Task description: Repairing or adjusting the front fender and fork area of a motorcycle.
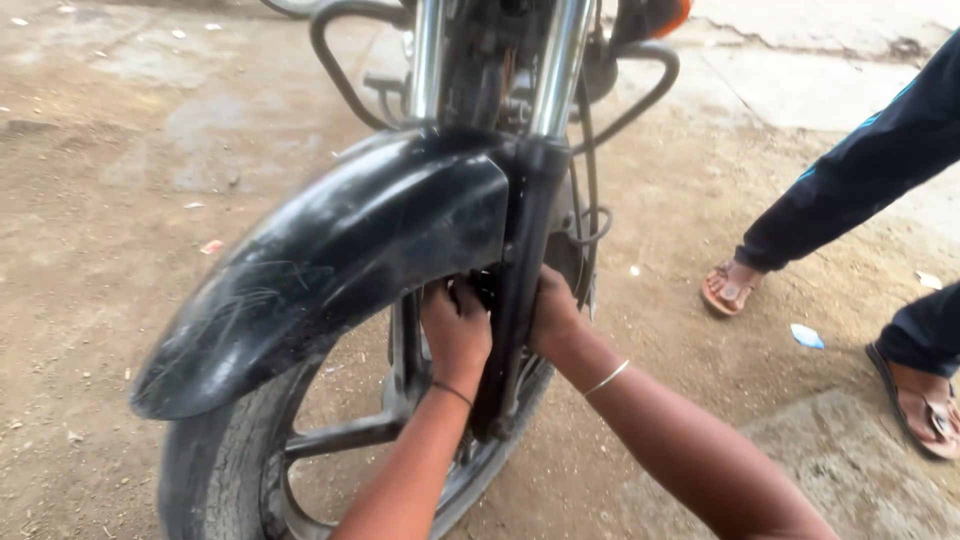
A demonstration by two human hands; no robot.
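A motorcycle's front end fills the view: a scratched black mudguard (330, 260) curves over the front wheel (230, 470), and chrome fork tubes (560, 60) run down into a black fork leg (520, 290). My left hand (455, 325) reaches under the mudguard on the near side of the fork leg, its fingers curled against something dark there. My right hand (555, 315) presses against the other side of the same leg, behind the wheel. What the fingertips touch is hidden by the mudguard and fork.
Another person stands at the right in dark trousers (860, 170) and sandals (730, 290). A black crash guard (650, 90) loops out beside the forks. The ground is packed dirt with small litter, including a pale scrap (806, 336).
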